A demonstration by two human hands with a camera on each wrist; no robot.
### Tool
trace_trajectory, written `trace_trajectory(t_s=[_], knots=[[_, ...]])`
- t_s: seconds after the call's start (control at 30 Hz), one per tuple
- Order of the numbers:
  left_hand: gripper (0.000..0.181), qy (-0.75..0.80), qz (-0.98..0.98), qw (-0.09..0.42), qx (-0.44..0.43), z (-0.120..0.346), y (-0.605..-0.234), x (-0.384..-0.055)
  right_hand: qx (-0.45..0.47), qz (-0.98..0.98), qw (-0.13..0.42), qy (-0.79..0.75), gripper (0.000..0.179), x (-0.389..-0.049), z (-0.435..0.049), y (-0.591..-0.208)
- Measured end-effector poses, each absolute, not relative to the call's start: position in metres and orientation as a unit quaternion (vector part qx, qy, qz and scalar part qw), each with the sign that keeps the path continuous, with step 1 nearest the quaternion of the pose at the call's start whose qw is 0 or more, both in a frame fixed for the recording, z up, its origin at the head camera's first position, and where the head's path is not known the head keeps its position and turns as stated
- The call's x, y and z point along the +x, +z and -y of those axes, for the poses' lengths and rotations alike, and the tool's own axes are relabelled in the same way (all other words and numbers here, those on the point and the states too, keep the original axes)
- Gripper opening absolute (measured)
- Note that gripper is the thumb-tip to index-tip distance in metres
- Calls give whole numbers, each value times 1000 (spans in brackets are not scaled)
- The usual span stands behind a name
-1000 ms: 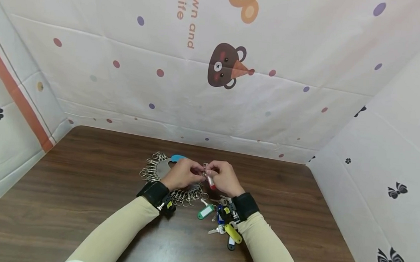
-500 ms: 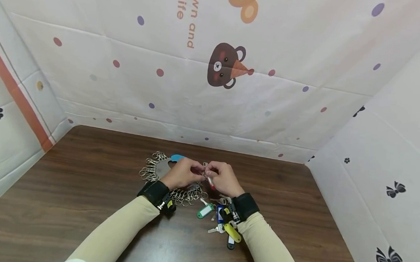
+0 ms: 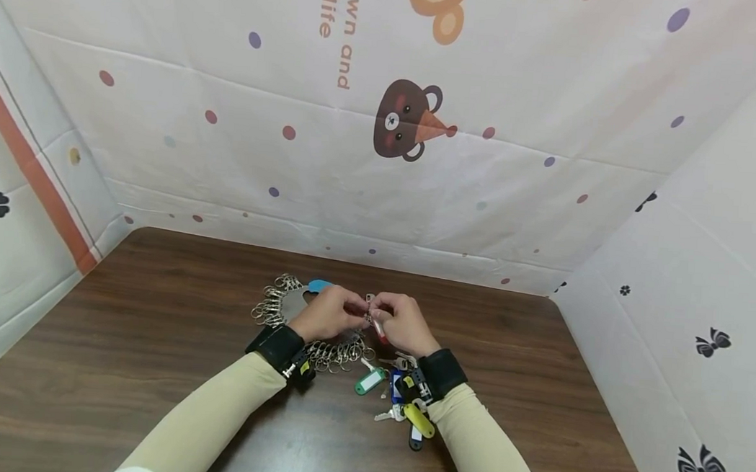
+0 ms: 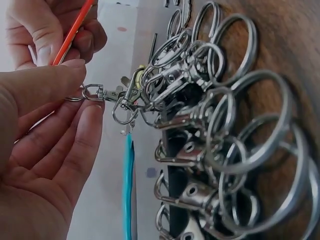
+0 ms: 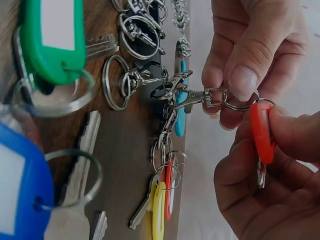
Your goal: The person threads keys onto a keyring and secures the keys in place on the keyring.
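In the right wrist view, my left hand [image 5: 255,55] pinches a metal split ring [image 5: 239,106] between thumb and fingers. That ring hangs from a swivel clasp [image 5: 192,100]. My right hand [image 3: 405,323] holds a red key tag [image 5: 261,131] by thumb and fingers against the same split ring, with a key tip [image 5: 261,175] poking out below it. Whether the tag's own ring is threaded on cannot be told. Under my left hand lies a grey plate [image 3: 292,303] with a blue part [image 3: 319,285], its edge lined with several clasps and rings [image 4: 250,115].
Near my right wrist lie loose tagged keys: a green tag [image 3: 370,381], a blue tag [image 5: 20,185], a yellow tag [image 3: 419,420] and a black tag [image 3: 415,437]. Another yellow tag [image 5: 159,210] and red tag [image 5: 168,192] hang beyond the clasps. A printed curtain stands behind the wooden table [image 3: 151,338].
Since one second ago the red tag has turned slightly in my right hand, so less of its white label shows. Both hands keep nearly the same place.
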State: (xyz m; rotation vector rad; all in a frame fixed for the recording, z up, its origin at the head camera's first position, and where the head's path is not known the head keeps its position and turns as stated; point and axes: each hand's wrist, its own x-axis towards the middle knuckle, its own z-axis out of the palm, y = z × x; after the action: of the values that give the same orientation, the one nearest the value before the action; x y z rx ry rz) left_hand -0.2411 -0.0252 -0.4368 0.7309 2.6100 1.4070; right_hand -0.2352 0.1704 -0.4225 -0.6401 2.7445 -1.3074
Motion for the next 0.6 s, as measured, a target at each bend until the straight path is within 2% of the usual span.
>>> trace_trajectory(t_s=[0.4, 0.6], knots=[[27, 448, -857, 43, 253, 24, -441, -239, -198, -880, 24, -431, 17, -236, -174, -425], [22, 449, -857, 44, 249, 26, -443, -241, -199, -878, 27, -434, 17, -236, -174, -425]])
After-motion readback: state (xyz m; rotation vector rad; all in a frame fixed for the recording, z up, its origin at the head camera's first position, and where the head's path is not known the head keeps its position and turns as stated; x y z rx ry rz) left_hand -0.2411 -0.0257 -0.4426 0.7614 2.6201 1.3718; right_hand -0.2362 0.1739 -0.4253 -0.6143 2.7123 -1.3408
